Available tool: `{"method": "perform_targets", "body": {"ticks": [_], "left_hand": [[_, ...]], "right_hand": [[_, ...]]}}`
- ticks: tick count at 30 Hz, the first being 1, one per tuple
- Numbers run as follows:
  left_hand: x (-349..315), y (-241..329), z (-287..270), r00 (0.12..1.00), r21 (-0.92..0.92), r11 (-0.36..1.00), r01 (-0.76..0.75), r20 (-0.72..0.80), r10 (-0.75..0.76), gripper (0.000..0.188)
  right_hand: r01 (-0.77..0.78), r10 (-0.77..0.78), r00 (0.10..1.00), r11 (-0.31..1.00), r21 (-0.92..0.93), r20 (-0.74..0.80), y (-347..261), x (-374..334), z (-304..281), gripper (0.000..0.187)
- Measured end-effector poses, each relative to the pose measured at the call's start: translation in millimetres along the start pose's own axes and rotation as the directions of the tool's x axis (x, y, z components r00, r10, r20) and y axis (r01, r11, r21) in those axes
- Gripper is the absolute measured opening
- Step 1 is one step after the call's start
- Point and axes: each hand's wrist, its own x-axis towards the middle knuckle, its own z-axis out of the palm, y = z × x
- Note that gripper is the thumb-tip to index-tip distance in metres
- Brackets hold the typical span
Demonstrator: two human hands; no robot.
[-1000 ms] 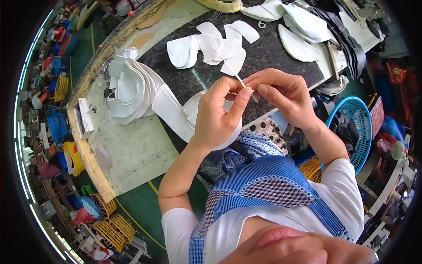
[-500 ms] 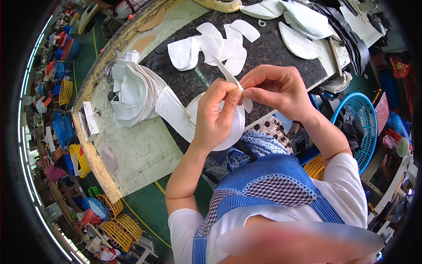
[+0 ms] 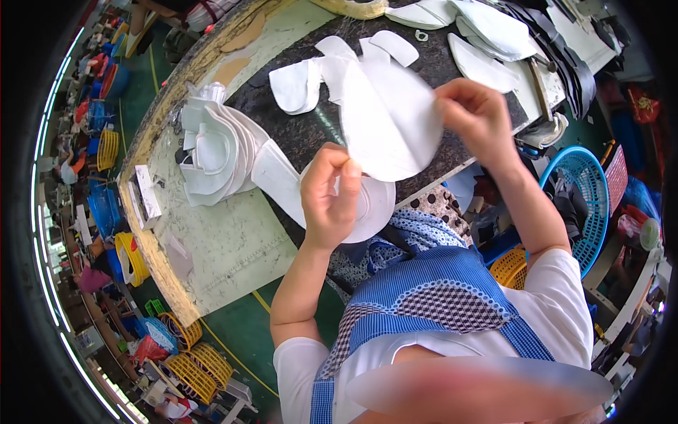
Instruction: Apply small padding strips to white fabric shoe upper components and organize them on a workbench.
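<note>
Between my hands a thin white rounded piece of sheet material (image 3: pixel 378 131) is spread above the dark slab, with a crease or seam running down its middle. My left hand (image 3: pixel 330 201) pinches its lower left corner between thumb and fingers. At its right edge, my right hand (image 3: pixel 479 124) grips it with bent fingers; that side is slightly blurred. Under the held piece, close to my apron, lies another white curved piece (image 3: pixel 376 208), partly hidden by my left hand. Several small white pieces (image 3: pixel 295 85) lie loosely overlapped on the slab beyond.
Stacked white curved pieces (image 3: pixel 212 152) stand at the left on the pale board (image 3: pixel 233 254). Larger white pieces (image 3: pixel 494 32) and black strips (image 3: pixel 565 63) lie at the far right. A blue plastic basket (image 3: pixel 600 205) is beside my right arm. The dark slab (image 3: pixel 261 99) has a near edge.
The white piece, edge-on and pinched by both hands close together before, is now opened out flat. My right hand has moved right and up; my left hand has shifted slightly left.
</note>
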Motion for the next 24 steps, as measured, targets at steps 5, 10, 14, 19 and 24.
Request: {"method": "perform_targets", "body": {"ticks": [5,10,14,19,24], "left_hand": [[-15,-12,-27,0.985,-0.108,0.992,0.062,-0.153,-0.078,0.016],[-18,-7,-31,0.989,-0.115,0.993,0.009,-0.145,-0.026,0.013],[-18,-5,-25,0.995,0.036,0.999,-0.032,-0.092,0.036,0.014],[-12,6,-18,0.987,0.256,0.954,-0.156,-0.002,0.161,0.011],[-14,17,-18,0.995,0.299,0.949,-0.096,0.023,0.093,0.009]], "right_hand": [[-0.003,-0.14,0.926,0.926,-0.377,-0.351,61,27,-84,0.018],[0.113,-0.575,0.775,0.536,-0.837,-0.263,40,18,-77,0.041],[0.424,-0.405,0.901,0.898,-0.121,0.157,-26,-7,2,0.019],[0.496,-0.463,0.763,0.867,0.05,0.451,-46,-8,54,0.011],[0.692,-0.567,0.659,0.715,-0.103,0.494,-49,-8,53,0.013]]}}
